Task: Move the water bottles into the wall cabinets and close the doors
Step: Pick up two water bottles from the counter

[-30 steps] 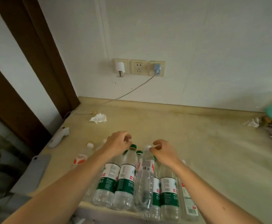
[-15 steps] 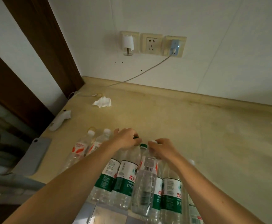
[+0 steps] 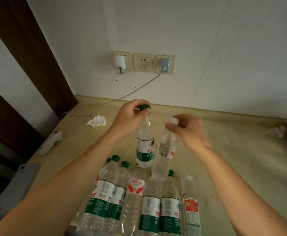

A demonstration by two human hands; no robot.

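My left hand [image 3: 130, 116] grips a green-capped water bottle [image 3: 145, 147] by its neck and holds it above the counter. My right hand [image 3: 188, 130] pinches a clear white-capped bottle [image 3: 164, 150] at its cap, also lifted, just right of the first. Below them several more bottles [image 3: 149, 201] stand bunched at the counter's near edge, most with green and white labels, one with a red label [image 3: 191, 208] at the right. No wall cabinet is in view.
The beige counter [image 3: 224, 159] runs to a white wall with three sockets [image 3: 142, 63] and a plugged cable. A crumpled tissue [image 3: 96, 120] and a white device [image 3: 50, 143] lie at the left, a grey board [image 3: 18, 184] at the left edge, more clutter far right.
Both hands have lifted a bottle each out of the group, up and away from me. The view has tilted upward, showing more wall.
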